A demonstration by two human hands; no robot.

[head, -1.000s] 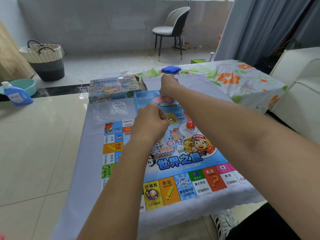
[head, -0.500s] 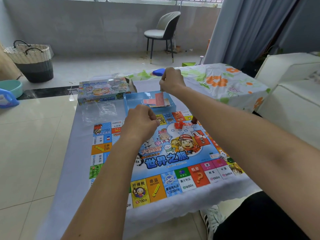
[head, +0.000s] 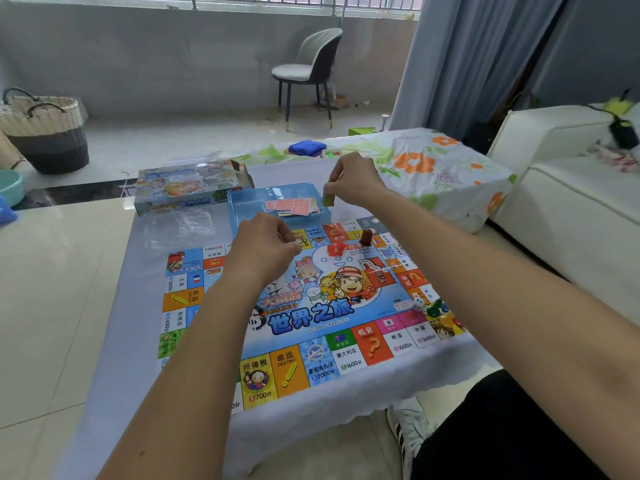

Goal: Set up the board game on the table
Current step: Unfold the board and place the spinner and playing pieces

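Note:
The colourful game board point(head: 311, 313) lies flat on the table's pale cloth point(head: 145, 306). Behind it stands a blue box tray point(head: 242, 206) holding red cards point(head: 289, 206). My right hand point(head: 353, 178) hovers over the tray's right edge and pinches a small stack of cards point(head: 328, 198). My left hand point(head: 266, 247) is held over the board's far side with its fingers curled; what it holds is hidden. Small red pieces point(head: 336, 249) sit on the board's far middle. A white die point(head: 419, 302) and green and yellow tokens point(head: 437, 310) lie near the right edge.
The game's box lid point(head: 183, 185) and a clear plastic bag point(head: 187, 223) lie at the table's far left. A flowered cloth point(head: 426, 171) covers a second table behind, with a blue item point(head: 306, 147) on it. A white sofa point(head: 571, 202) stands to the right.
My right hand has lifted a small stack of cards out of the tray. My left hand stays over the board. The camera has shifted so the board's right edge now shows.

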